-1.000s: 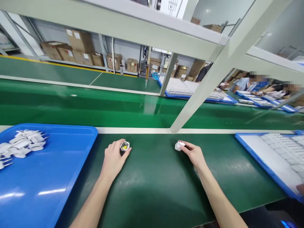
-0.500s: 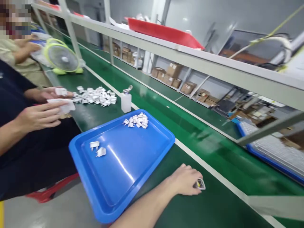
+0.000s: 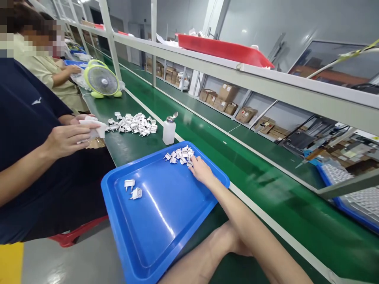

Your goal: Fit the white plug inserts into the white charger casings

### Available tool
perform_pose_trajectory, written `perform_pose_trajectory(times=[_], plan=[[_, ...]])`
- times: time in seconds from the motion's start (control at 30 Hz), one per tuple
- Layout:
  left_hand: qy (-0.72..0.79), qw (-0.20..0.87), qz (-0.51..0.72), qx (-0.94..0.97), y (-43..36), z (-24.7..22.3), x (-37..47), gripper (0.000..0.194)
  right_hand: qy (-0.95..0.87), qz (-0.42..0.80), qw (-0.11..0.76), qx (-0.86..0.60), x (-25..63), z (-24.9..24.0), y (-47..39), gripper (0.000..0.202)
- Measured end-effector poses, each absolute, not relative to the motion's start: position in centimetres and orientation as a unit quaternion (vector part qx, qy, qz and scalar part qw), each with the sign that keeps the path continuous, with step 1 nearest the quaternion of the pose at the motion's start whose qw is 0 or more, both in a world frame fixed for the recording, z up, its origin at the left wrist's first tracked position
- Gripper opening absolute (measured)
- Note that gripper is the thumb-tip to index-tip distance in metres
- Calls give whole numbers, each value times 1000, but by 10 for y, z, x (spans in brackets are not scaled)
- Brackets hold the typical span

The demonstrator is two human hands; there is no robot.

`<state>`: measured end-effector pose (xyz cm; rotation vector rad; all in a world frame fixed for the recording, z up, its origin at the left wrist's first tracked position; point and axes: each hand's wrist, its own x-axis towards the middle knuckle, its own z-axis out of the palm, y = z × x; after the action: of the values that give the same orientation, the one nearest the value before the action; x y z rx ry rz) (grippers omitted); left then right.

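My right hand (image 3: 199, 169) reaches across into a blue tray (image 3: 160, 221), its fingertips on a small pile of white plug parts (image 3: 178, 154) at the tray's far corner. Whether it grips one I cannot tell. My left hand (image 3: 226, 240) rests low on the green belt (image 3: 266, 185), mostly hidden behind my right forearm, so what it holds is out of sight. Two loose white plugs (image 3: 133, 188) lie near the tray's left side.
A white dispenser bottle (image 3: 169, 130) stands just beyond the tray, beside a larger heap of plugs (image 3: 133, 123). A co-worker's hand (image 3: 68, 140) holds a white piece at left. A green fan (image 3: 102, 81) sits farther back, and a blue tray of white parts (image 3: 355, 197) lies at right.
My head has turned left. My right hand has come across from the belt to the plug pile in the tray. My left hand, earlier shut on a small device, is now covered by the right forearm.
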<state>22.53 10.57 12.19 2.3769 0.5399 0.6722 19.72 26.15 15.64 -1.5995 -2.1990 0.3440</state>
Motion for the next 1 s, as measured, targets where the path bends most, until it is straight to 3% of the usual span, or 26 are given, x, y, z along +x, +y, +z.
perform_pose_trajectory(times=[0.07, 0.23, 0.37, 0.5, 0.73, 0.87, 1.0], plan=[[154, 274, 234, 920, 107, 125, 227, 34, -790, 142, 212, -557, 207, 159, 252, 16], [140, 303, 204, 920, 104, 118, 239, 20, -746, 202, 312, -553, 293, 180, 161, 16], [162, 324, 229, 904, 100, 106, 242, 43, -670, 200, 387, -602, 365, 193, 60, 22], [163, 298, 227, 913, 97, 103, 243, 51, -633, 157, 420, -632, 401, 174, -6, 28], [175, 246, 181, 936, 93, 108, 247, 49, -612, 143, 435, -645, 405, 133, -22, 18], [172, 234, 163, 943, 92, 106, 249, 50, -587, 142, 465, -647, 404, 129, -25, 24], [217, 183, 176, 943, 84, 107, 253, 47, -595, 166, 438, -653, 401, 135, -27, 17]])
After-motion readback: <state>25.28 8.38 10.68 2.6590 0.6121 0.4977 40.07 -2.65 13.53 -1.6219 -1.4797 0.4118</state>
